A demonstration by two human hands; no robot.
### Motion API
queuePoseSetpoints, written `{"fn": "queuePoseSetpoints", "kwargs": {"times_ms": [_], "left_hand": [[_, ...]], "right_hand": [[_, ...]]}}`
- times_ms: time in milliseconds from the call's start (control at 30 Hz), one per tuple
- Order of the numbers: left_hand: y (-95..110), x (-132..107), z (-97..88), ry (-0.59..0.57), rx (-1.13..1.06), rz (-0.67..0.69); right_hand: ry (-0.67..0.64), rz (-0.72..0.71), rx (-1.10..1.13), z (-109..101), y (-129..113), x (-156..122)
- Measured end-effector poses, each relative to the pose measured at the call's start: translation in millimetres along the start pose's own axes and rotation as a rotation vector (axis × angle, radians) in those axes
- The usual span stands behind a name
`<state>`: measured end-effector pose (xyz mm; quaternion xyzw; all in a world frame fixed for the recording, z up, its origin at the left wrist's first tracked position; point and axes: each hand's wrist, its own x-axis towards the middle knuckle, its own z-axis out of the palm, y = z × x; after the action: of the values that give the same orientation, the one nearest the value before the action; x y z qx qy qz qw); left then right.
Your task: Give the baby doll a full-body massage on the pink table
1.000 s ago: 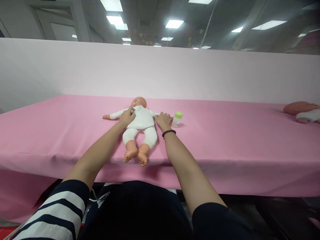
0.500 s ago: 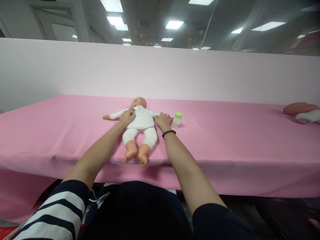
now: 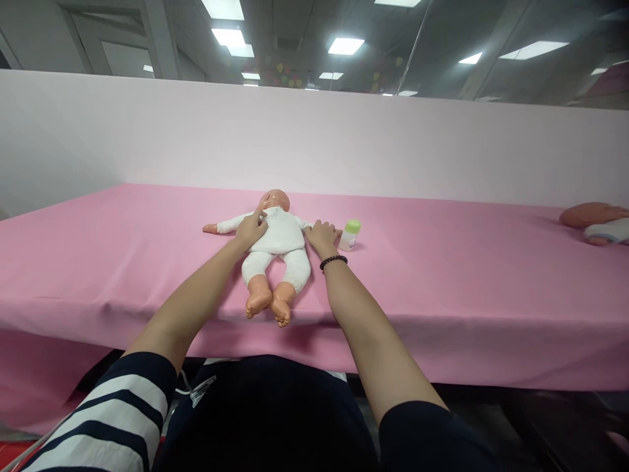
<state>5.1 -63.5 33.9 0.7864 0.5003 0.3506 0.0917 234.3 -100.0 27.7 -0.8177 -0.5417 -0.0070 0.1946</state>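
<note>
Baby doll was laid supine on the pink-clothed tabletop | left hand was placed on its chest, right hand at its arm; hands apart, no clamping discerned | light, soft trunk judged best supported underneath

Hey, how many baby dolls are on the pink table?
2. One baby doll lies on its back mid-table, the left hand on its chest; a second baby doll lies at the far right, cut off by the frame edge. Others beyond it could be hidden.
</note>
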Motion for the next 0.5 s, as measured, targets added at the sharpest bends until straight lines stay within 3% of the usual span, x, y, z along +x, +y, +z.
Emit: {"fn": "queuePoseSetpoints", "kwargs": {"times_ms": [500], "left_hand": [[0.1, -1.1, -0.6, 0.008, -0.023, 0.019]], "right_hand": [[-0.005, -0.005, -0.027, -1.6, -1.6, -2.8]]}}
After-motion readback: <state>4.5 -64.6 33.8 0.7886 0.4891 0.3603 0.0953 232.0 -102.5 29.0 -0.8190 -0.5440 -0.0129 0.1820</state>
